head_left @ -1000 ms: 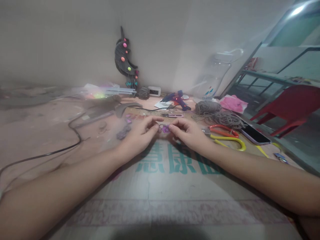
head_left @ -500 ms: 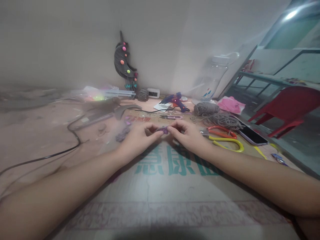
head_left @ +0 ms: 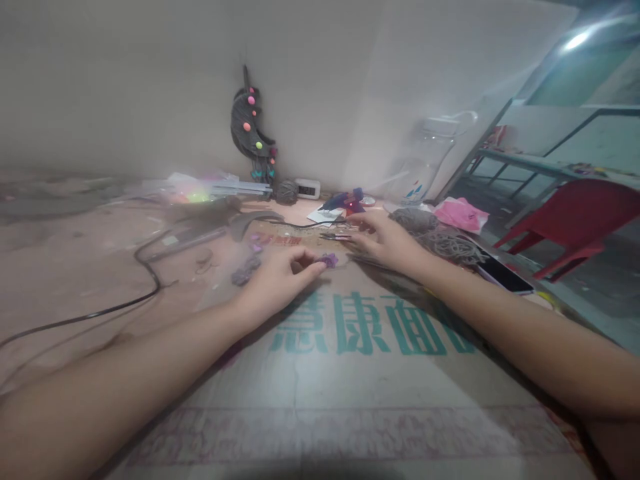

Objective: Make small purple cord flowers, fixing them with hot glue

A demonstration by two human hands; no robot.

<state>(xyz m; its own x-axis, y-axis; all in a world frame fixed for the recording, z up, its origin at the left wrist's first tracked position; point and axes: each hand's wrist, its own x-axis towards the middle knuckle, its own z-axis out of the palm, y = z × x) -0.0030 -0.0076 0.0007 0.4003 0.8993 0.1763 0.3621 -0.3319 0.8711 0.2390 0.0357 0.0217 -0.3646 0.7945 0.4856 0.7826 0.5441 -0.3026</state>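
Observation:
A small purple piece [head_left: 330, 260] is pinched between the thumb and fingers of my left hand [head_left: 295, 270]. My right hand [head_left: 383, 240] is over the small snips [head_left: 336, 237], its fingers apart and bent near their pink handle; whether they touch it is hard to see. Just behind that hand lies a dark blue glue gun [head_left: 345, 200] on a white card [head_left: 324, 215]. More purple pieces [head_left: 246, 268] lie left of my left hand.
Grey yarn [head_left: 445, 240], a phone [head_left: 505, 275], a pink cloth [head_left: 463, 215] and a clear bottle [head_left: 430, 160] are at the right. A black cord [head_left: 155, 287] curves across the left. A crescent ornament [head_left: 247, 127] hangs on the wall.
My right hand has let go of the purple piece and moved up and right to the snips, now covering the red and yellow handles. My left hand keeps its pinch.

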